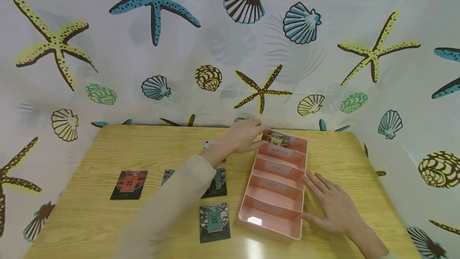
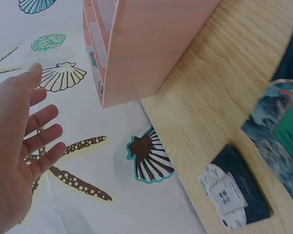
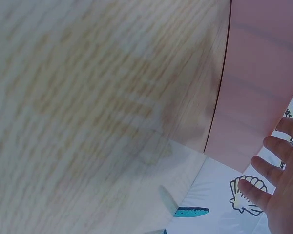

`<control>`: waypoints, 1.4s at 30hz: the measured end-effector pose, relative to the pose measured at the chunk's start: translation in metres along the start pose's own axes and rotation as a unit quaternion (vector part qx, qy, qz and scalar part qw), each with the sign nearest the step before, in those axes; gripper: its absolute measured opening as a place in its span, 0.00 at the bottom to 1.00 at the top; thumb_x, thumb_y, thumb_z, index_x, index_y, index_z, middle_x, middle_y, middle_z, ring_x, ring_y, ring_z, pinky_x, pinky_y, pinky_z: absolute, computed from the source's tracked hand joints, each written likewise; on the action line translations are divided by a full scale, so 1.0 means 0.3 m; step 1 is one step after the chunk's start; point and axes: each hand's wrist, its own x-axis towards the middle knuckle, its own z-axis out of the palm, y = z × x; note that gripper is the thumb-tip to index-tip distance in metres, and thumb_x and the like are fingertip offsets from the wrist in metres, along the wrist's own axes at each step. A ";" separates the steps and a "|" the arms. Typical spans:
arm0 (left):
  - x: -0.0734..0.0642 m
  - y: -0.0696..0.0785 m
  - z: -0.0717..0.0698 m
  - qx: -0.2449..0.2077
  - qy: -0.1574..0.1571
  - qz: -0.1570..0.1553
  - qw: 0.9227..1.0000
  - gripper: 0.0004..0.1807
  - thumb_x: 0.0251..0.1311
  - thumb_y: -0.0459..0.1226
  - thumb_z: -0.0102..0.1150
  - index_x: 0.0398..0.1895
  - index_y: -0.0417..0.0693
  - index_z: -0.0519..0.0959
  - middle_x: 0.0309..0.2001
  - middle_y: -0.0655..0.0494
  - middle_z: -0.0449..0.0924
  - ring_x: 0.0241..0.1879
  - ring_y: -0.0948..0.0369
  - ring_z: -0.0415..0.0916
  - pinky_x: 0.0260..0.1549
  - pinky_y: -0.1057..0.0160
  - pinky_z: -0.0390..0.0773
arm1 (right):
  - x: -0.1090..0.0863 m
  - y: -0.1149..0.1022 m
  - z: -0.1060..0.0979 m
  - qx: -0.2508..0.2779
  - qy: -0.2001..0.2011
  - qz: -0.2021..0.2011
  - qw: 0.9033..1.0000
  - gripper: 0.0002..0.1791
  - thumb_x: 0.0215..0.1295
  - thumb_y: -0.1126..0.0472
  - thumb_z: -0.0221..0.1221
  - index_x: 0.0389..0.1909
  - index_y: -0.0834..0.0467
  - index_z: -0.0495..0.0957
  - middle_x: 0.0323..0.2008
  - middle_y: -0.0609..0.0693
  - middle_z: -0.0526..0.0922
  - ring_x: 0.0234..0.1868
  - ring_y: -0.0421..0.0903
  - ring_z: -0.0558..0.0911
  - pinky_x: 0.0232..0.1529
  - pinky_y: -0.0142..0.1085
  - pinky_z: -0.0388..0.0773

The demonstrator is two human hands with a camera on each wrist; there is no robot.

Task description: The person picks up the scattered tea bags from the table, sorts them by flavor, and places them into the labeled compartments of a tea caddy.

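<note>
A pink divided box (image 1: 267,230) stands on the table, its compartments in a row from near to far. A packet with a yellow label (image 1: 276,140) sits in the farthest compartment. My left hand (image 1: 245,136) is at the box's far left corner, beside that packet. Its fingers are relaxed and hold nothing, as the left hand (image 2: 14,141) also shows in the left wrist view. On the other side, my right hand (image 1: 333,206) has its spread fingertips at the box's right wall. In the right wrist view these fingers (image 3: 268,170) are extended along the pink wall (image 3: 259,92).
To the left lie a red-labelled packet (image 1: 129,185) and a green-labelled packet (image 1: 215,223). More packets lie partly hidden beneath the left sleeve (image 1: 179,195), including a dark one (image 1: 220,183). A curtain with sea-life prints (image 1: 223,51) borders the wooden table (image 1: 338,151).
</note>
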 end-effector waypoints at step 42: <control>-0.546 0.058 0.170 -0.017 -0.028 -0.001 0.999 0.36 0.69 0.69 0.54 0.64 0.53 0.79 0.57 0.51 0.83 0.59 0.50 0.81 0.59 0.46 0.83 | 0.007 -0.005 -0.003 0.008 -0.012 0.009 1.000 0.55 0.60 0.25 0.63 0.81 0.51 0.63 0.80 0.52 0.68 0.76 0.59 0.73 0.64 0.62 0.79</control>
